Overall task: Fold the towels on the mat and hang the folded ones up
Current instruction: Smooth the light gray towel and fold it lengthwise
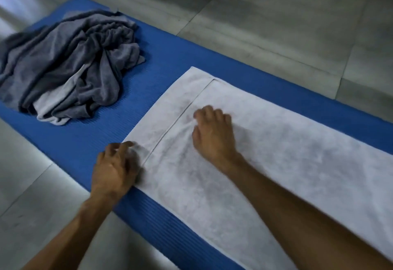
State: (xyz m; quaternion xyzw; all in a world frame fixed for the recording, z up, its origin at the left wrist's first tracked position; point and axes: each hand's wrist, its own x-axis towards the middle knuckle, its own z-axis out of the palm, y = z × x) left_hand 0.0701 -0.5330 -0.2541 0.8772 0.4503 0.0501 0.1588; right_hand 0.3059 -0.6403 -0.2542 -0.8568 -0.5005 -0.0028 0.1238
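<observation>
White towel spread flat, both hands down on it.
Blue mat (176, 61) crosses the grey floor (276, 14); white towel (276, 152) lies right, grey towel heap (70, 65) far left; right hand (214, 135) presses mid-towel with curled fingers, left hand (116, 168) pinches its near-left corner.

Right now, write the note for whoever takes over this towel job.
Left hand: fingers curled at the near corner of the white towel; a grip is not clear.
Right hand: resting on that towel, fingers bent.
White towel lies flat on the blue mat, with one layer edge showing.
Grey towels sit crumpled in a heap further along the mat.
Left: finish this fold, fold the heap, hang everything.
</observation>
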